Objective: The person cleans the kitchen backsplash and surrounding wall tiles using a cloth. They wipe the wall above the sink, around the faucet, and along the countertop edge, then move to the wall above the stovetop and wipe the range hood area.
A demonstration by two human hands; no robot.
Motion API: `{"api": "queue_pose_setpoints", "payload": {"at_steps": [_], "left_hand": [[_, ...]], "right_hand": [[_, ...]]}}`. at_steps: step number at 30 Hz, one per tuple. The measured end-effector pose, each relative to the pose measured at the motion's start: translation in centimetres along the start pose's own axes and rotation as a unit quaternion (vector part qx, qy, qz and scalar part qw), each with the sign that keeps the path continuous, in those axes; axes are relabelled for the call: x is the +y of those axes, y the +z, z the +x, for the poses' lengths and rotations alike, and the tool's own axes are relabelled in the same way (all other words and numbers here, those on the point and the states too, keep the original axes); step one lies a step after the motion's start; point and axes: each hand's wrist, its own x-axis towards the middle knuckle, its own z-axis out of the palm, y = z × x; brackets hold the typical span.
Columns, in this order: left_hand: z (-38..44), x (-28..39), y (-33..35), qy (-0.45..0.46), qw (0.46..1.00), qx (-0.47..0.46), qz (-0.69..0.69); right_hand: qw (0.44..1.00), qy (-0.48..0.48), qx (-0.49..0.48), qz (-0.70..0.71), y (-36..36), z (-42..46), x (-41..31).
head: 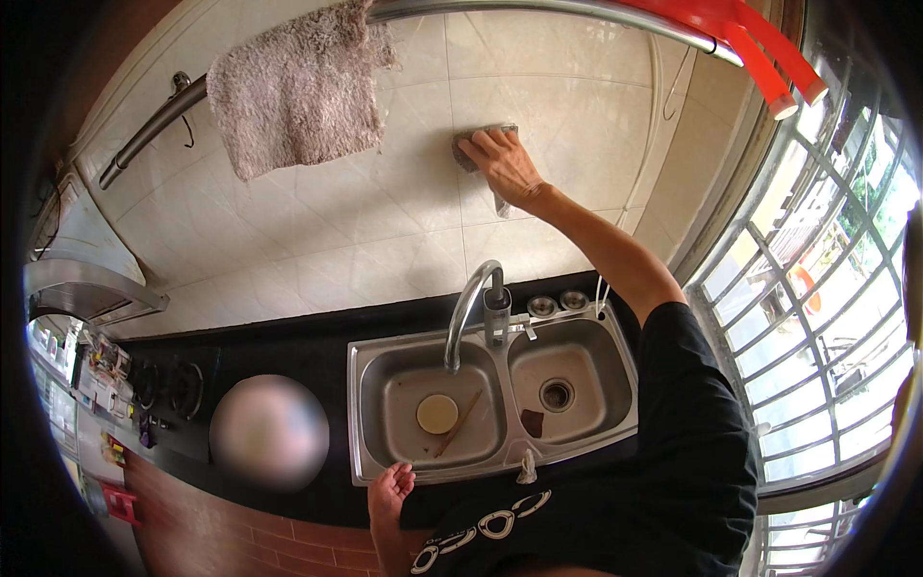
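Observation:
My right hand (502, 164) presses a grey cloth (467, 148) flat against the tiled wall (404, 209) above the sink; a corner of the cloth hangs below the palm. My left hand (393, 487) is at the front left rim of the stainless steel double sink (355, 404), its fingers loosely curled with nothing seen in them. A round, pale yellowish object (437, 414) and a thin brown stick (458, 424) lie in the left basin. In the right basin a dark brown piece (532, 423) lies beside the drain (557, 394).
A curved faucet (461, 310) rises behind the basins. A shaggy towel (299, 94) hangs from a metal rail (155, 130), with red-handled items (764, 65) at its right end. Two metal strainers (557, 304) sit behind the sink. A barred window (786, 310) is at right, a gas stove (173, 389) at left.

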Motion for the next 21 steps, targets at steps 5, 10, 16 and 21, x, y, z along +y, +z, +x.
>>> {"api": "queue_pose_setpoints", "payload": {"at_steps": [5,10,16,21], "left_hand": [[-0.2,-0.7,-1.1,-0.002,0.999,0.032,-0.011],[0.0,-1.5,-1.8,-0.007,0.999,0.036,-0.014],[1.4,-1.1,0.8,-0.012,1.0,0.002,-0.008],[-0.2,-0.3,1.0,0.063,0.997,-0.036,-0.014]], "right_hand": [[0.974,0.142,0.173,0.045,-3.1,3.5,5.1],[0.918,0.19,0.349,-0.014,-0.3,7.0,6.5],[0.987,-0.11,0.114,-0.016,5.0,0.7,4.3],[0.948,-0.212,-0.237,-0.003,5.0,-11.0,2.9]]}}
